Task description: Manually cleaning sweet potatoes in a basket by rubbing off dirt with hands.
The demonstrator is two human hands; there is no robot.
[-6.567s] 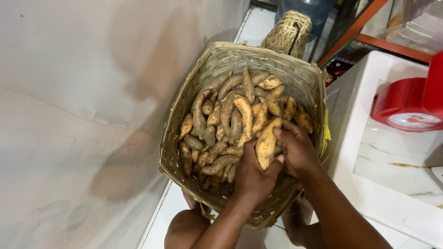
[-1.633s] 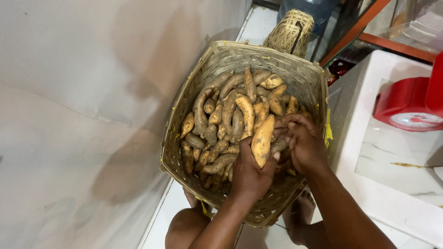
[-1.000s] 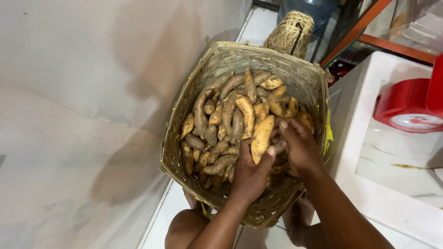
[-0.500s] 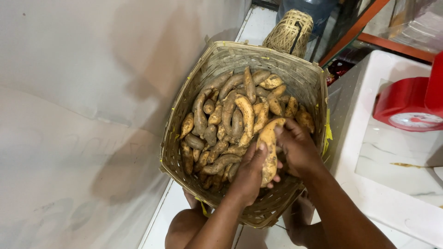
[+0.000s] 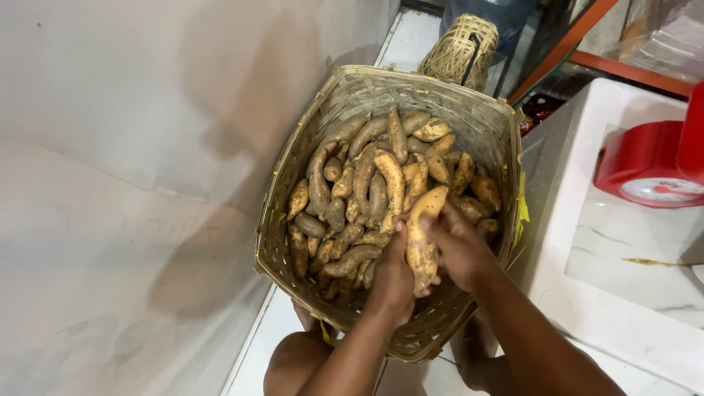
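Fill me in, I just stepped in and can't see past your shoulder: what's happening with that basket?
A person crouches over a woven basket filled with dirt-smudged sweet potatoes. Both hands grip one large sweet potato above the pile: the left hand wraps its lower end and the right hand clasps its side. A smaller woven basket stands beyond, and a red scale sits on the white counter to the right.

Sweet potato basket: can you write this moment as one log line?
both hands hold sweet potato | over woven basket | basket full of tubers
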